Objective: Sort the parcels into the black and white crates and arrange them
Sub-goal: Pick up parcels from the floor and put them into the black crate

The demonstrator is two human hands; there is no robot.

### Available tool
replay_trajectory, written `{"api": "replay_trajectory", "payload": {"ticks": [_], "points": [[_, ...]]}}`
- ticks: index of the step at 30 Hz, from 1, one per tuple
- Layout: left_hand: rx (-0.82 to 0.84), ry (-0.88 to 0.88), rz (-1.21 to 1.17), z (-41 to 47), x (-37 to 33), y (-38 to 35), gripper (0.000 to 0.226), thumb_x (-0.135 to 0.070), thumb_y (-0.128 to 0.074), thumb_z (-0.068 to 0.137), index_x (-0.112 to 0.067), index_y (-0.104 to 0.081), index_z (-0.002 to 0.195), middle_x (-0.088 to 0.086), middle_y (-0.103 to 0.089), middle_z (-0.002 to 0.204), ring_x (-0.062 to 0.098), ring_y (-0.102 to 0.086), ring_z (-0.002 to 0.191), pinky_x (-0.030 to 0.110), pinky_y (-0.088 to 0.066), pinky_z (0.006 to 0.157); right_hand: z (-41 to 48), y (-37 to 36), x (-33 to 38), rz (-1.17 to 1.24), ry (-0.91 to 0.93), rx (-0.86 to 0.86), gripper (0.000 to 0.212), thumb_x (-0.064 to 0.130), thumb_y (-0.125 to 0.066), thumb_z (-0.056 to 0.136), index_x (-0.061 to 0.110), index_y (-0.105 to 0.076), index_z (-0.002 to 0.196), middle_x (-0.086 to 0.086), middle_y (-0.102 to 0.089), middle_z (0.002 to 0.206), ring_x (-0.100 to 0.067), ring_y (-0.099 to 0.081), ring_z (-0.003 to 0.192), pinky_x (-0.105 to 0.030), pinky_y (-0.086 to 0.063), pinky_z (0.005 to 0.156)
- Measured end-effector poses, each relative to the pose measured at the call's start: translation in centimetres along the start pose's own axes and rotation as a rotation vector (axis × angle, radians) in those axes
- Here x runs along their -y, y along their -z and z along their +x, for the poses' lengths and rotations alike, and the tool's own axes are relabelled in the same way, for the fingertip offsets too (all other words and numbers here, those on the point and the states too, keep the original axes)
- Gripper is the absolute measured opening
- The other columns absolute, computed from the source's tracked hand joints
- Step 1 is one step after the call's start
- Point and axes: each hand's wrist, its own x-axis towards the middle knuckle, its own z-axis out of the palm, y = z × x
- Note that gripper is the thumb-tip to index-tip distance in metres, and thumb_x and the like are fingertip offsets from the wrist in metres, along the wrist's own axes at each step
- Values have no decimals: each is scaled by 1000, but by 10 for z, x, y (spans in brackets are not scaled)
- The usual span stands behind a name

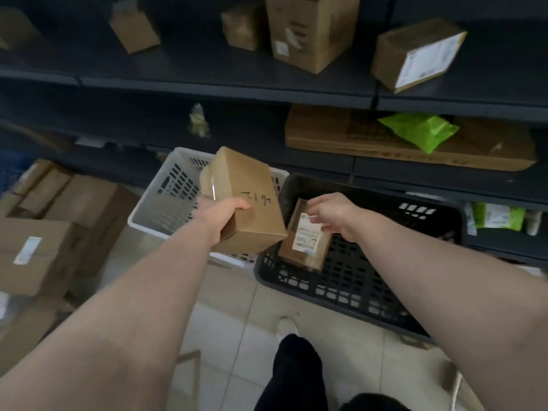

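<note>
Plainly, left hand (226, 216) grips a box (246, 182) with scrawled handwriting; right hand (333, 215) pinches a white-labelled parcel (308, 243), print blurred.

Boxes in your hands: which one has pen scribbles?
The bigger cardboard box in the left hand; the smaller box at the right hand bears a printed label.

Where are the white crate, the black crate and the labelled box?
white crate (173, 188): head view, on its slotted left wall.
black crate (341, 292): head view, on its slotted near wall.
labelled box (305, 236): head view, on its white label.
</note>
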Motion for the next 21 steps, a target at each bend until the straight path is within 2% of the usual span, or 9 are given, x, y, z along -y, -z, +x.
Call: {"api": "replay_trajectory", "payload": {"ticks": [3, 6, 9, 14, 16, 18, 19, 21], "points": [[-129, 43, 107, 38, -4, 34, 115, -45, -83, 44, -28, -27, 143, 12, -43, 130, 36, -47, 116, 57, -46, 97, 29, -27, 18, -28, 0, -19, 24, 6, -55, 96, 17, -67, 114, -3, -65, 107, -9, -59, 86, -28, -49, 77], [-138, 56, 200, 68, -4, 41, 115, -40, -84, 52, -25, -23, 148, 14, -39, 137, 37, -43, 123, 56, -42, 102, 55, -44, 26, -25, -11, -40, 20, 7, -55, 96, 16, -68, 110, -5, -65, 106, -12, -60, 89, -25, -47, 73], [-105, 48, 258, 84, -3, 25, 115, -37, -87, 60, -20, -19, 151, 14, -34, 143, 36, -38, 128, 53, -40, 106, 78, -56, 29, -37, -8, -54, 21, 7, -55, 96, 13, -68, 113, -7, -68, 112, -13, -62, 89, -20, -44, 61], [-88, 4, 394, 110, -3, -12, 129, -37, -90, 57, -26, -6, 154, 12, -24, 150, 37, -27, 137, 58, -31, 112, 113, -59, 36, -59, -18, -72, 16, 8, -58, 96, 18, -69, 102, -5, -68, 112, -12, -63, 90, -15, -40, 52], [-80, -3, 524, 121, -6, -22, 131, -37, -88, 63, -24, 3, 156, 12, -19, 154, 37, -21, 141, 56, -26, 116, 130, -55, 40, -67, 2, -84, 16, 9, -60, 94, 23, -66, 89, -5, -69, 111, -14, -64, 94, -17, -45, 57], [-49, 5, 627, 134, -7, -34, 131, -38, -86, 66, -22, 8, 156, 13, -14, 156, 38, -18, 142, 54, -23, 115, 150, -51, 42, -68, 36, -91, 18, 9, -63, 91, 26, -65, 84, -5, -69, 111, -17, -65, 100, -25, -55, 78], [-36, 20, 647, 142, -6, -42, 132, -39, -86, 66, -22, 9, 156, 13, -12, 157, 39, -17, 143, 54, -23, 115, 158, -49, 43, -68, 50, -98, 19, 8, -64, 90, 26, -66, 84, -4, -69, 112, -18, -65, 102, -28, -54, 88], [-10, 46, 660, 155, 0, -54, 132, -37, -87, 66, -24, 9, 156, 11, -11, 158, 38, -15, 144, 56, -23, 116, 168, -47, 43, -51, 71, -116, 19, 7, -61, 90, 25, -68, 88, -2, -70, 109, -16, -66, 101, -27, -52, 90]]}}
